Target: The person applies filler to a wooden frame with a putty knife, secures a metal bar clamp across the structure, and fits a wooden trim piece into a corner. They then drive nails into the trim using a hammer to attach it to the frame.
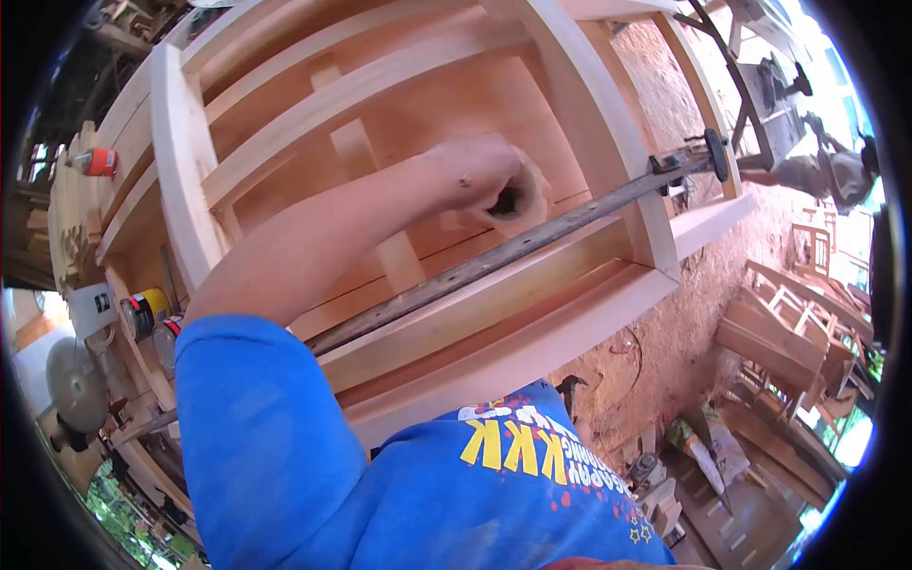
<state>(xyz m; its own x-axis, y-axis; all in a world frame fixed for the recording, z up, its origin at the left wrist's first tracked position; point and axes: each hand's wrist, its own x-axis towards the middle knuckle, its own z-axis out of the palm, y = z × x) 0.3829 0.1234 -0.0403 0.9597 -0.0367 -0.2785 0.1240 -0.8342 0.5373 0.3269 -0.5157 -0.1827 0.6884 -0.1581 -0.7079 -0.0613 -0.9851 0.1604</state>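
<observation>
My left hand (513,185) reaches over a pale wooden frame (655,261) with curved slats, close to the flat reddish-brown boards (437,104) inside it. Its fingers are curled and blurred, with a dark spot between them; what they hold, if anything, is too unclear to name. Just below the hand in the picture, a long metal bar clamp (494,253) lies diagonally across the frame, its jaw near the frame's right side. My right hand is out of view.
An orange-labelled container (99,162) and a yellow-and-black one (144,313) are at the left, near a round metal fan (76,380). Wooden furniture parts (774,337) stand at the right on a brown floor (617,380). Wood scraps lie at the lower right.
</observation>
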